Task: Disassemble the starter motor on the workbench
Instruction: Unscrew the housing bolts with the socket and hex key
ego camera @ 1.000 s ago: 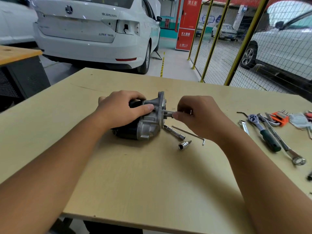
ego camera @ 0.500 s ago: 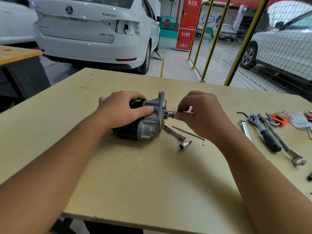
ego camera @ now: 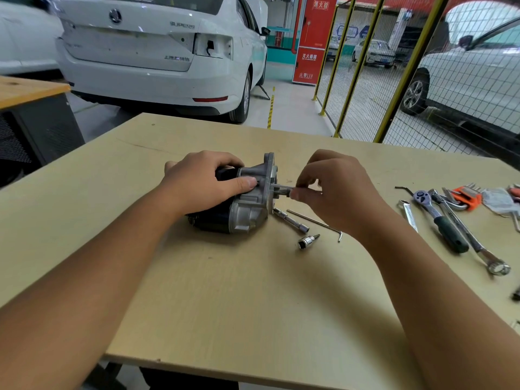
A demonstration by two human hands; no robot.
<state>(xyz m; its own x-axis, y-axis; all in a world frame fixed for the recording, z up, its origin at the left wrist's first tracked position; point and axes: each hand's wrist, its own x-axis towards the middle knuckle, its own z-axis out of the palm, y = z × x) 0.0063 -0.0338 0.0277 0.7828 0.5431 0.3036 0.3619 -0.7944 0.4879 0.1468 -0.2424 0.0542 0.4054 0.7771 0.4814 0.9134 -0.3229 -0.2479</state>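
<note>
The starter motor (ego camera: 247, 209) lies on its side on the workbench (ego camera: 253, 305), black body to the left, silver aluminium nose housing and flange to the right. My left hand (ego camera: 202, 184) grips the motor from above, thumb pressed against the housing. My right hand (ego camera: 334, 190) pinches a thin metal tool (ego camera: 284, 189) whose tip sits at the flange face; most of the tool is hidden by my fingers.
Just right of the motor lie a socket extension (ego camera: 291, 220), a small socket bit (ego camera: 308, 241) and a long hex key (ego camera: 315, 222). At the right edge lie a ratchet (ego camera: 439, 218), wrenches (ego camera: 472, 243), an orange hex key set (ego camera: 465, 196) and a cloth. Cars and a yellow fence stand behind.
My right hand's fingers have lifted and turned around the thin tool at the flange. My left hand and the motor have stayed put.
</note>
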